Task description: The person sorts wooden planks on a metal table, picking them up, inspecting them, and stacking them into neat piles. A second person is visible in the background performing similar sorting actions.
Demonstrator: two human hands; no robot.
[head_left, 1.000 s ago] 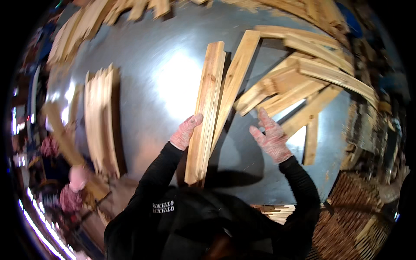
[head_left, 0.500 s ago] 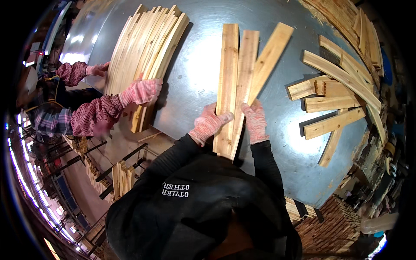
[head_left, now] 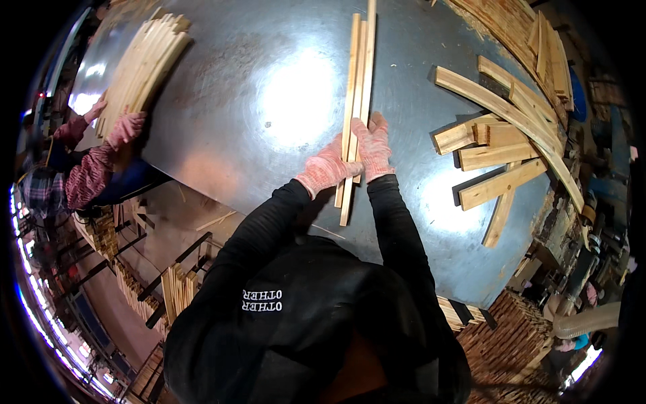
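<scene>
Three long wooden slats (head_left: pixel 354 87) stand on edge, side by side, on the metal table (head_left: pixel 229 114) in front of me. Their ends are uneven; the rightmost reaches farthest away. My left hand (head_left: pixel 326 166), in a pink-and-white knit glove, is closed round them from the left near their lower ends. From the right, my right hand (head_left: pixel 372 147), gloved alike, presses against the slats a little higher up. Both hands squeeze the bundle between them. To the right lies a loose heap of wooden boards (head_left: pixel 503 156), some crossing over others.
At the far left, a co-worker's gloved hands (head_left: pixel 125 129) hold a thick stack of slats (head_left: pixel 149 60). Sawdust-strewn wood (head_left: pixel 494 30) lines the far right edge. Stacked timber (head_left: pixel 508 337) stands below the table at right, and slats (head_left: pixel 178 289) rest on a rack below left.
The three slats, earlier flat and fanned apart, are now turned on edge and gathered together between my hands. The co-worker's stack has moved farther left, away from me.
</scene>
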